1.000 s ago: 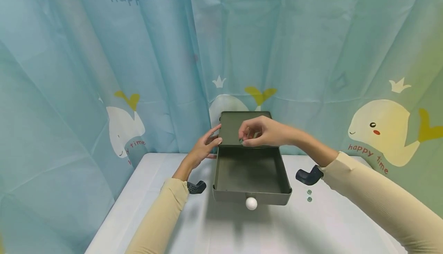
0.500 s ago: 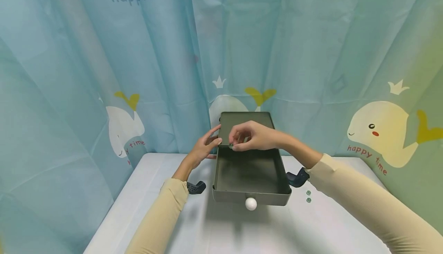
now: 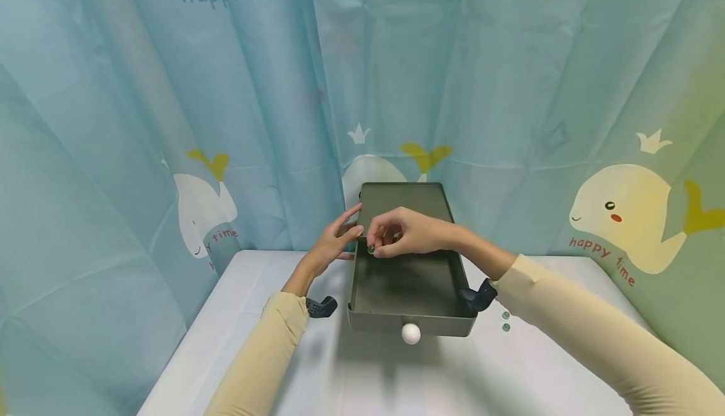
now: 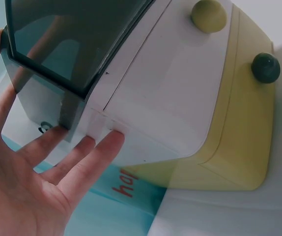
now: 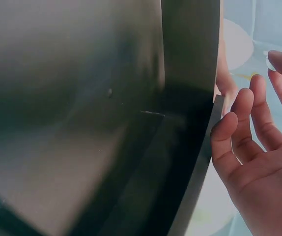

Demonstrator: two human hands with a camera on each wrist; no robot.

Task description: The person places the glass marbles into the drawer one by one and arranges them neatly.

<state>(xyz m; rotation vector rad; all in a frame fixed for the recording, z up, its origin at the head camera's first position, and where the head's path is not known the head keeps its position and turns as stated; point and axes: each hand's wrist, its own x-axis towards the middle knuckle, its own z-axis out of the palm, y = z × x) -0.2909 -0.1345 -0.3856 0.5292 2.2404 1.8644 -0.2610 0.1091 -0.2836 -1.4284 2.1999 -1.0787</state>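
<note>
A small drawer cabinet (image 3: 403, 197) stands on the white table, its grey-green top drawer (image 3: 379, 322) pulled out, with a white knob (image 3: 410, 334). My right hand (image 3: 412, 230) is over the back of that drawer and pinches a small green glass piece (image 3: 371, 249) between thumb and fingertips. In the right wrist view this piece (image 5: 270, 61) looks pale. My left hand (image 3: 330, 244) rests against the cabinet's left side with spread fingers. The left wrist view shows those fingers (image 4: 89, 162) touching the side, near a white drawer (image 4: 175, 78) and a yellow drawer (image 4: 244, 123) lower down.
Two similar green glass pieces, a farther one (image 3: 506, 315) and a nearer one (image 3: 506, 327), lie on the table (image 3: 294, 365) right of the drawer. Yellowish (image 4: 209, 15) and dark green (image 4: 266, 68) knobs stick out from the lower drawers. A whale-print curtain (image 3: 272, 120) hangs close behind.
My right hand has moved left, toward me and lower with the glass piece, from in front of the cabinet top to over the open drawer's back left. The left hand has stayed put.
</note>
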